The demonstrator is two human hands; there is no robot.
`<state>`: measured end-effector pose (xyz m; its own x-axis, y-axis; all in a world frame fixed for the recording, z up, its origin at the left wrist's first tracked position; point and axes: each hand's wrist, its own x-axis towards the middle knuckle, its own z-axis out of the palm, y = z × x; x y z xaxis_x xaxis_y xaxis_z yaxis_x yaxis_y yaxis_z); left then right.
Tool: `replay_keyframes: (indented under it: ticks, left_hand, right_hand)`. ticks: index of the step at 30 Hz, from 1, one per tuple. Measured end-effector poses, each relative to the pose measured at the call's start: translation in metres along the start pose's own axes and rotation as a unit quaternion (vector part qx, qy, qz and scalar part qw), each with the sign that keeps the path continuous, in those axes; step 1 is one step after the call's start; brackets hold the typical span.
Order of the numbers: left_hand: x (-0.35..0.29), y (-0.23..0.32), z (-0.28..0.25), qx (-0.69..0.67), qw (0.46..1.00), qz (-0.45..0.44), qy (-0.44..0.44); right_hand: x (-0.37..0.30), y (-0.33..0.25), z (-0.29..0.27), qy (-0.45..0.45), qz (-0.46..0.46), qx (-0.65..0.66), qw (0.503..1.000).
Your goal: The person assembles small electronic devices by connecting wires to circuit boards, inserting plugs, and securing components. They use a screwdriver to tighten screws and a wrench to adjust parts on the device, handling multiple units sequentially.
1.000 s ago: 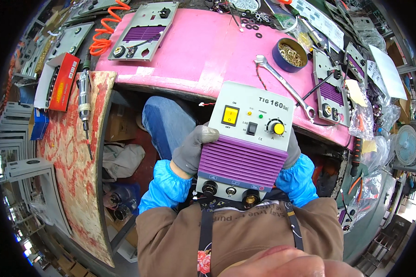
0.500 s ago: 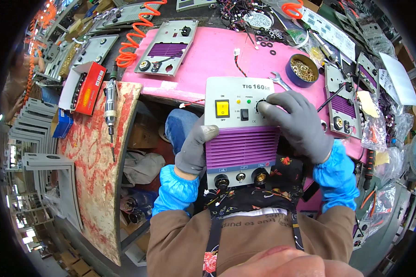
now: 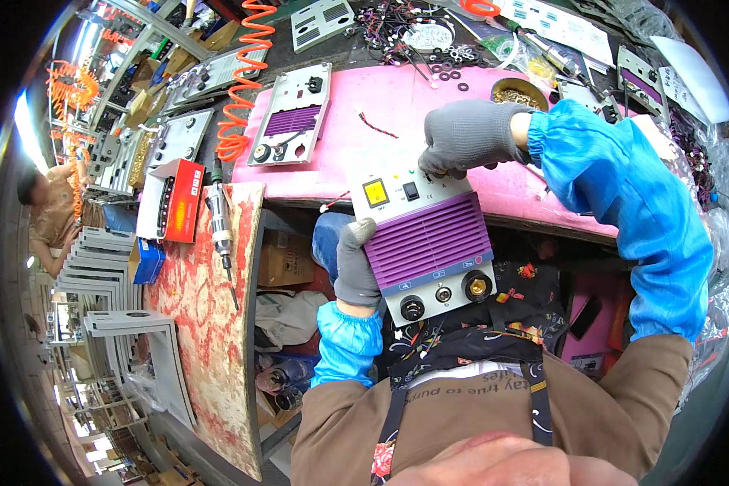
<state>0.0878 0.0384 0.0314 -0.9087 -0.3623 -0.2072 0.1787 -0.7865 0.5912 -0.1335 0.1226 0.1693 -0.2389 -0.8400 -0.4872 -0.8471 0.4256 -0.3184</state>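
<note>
The purple-and-grey control panel is at the centre of the frame, held over your lap, its upper end overlapping the table edge in view; it now leans to the left, where half a second ago it stood nearly straight. Its yellow rocker switch faces up, with two round sockets at the lower edge. Your gloved left hand has its thumb closed on the panel's left edge, the other fingers hidden behind, a hold unchanged from both earlier frames. Your gloved right hand, at the right side of the panel one second ago, is at the dial area with fingers curled in; the dial is covered, so whether they grip it cannot be told. Your right forearm is raised higher than before and crosses the right of the frame. Beyond, on the pink table covering, lie a short cable and, upper right, a bowl of small metal parts. A co-worker shows more fully at far left.
</note>
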Motion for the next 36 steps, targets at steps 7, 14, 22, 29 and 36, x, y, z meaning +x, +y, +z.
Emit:
replay_keyframes:
  ticks: [7, 14, 22, 29, 36]
  left_hand:
    - [0.0, 0.001, -0.002, -0.013, 1.0, 0.015, -0.016]
    - [0.035, 0.02, 0.001, -0.039, 0.998, 0.015, -0.05]
    - [0.057, 0.026, -0.004, -0.011, 0.998, 0.054, 0.006]
    - [0.064, 0.04, 0.005, -0.009, 0.998, 0.059, -0.019]
    - [0.07, 0.046, 0.027, 0.041, 0.993, 0.114, -0.009]
  right_hand:
    - [0.006, -0.013, 0.004, 0.029, 0.015, -0.082, 0.996]
    - [0.027, 0.008, 0.031, 0.282, -0.129, -0.234, 0.922]
    - [0.021, 0.047, 0.052, 0.41, -0.143, -0.001, 0.901]
    - [-0.006, 0.076, 0.076, 0.442, -0.102, 0.102, 0.885]
    - [-0.048, 0.038, 0.122, 0.475, -0.12, 0.139, 0.86]
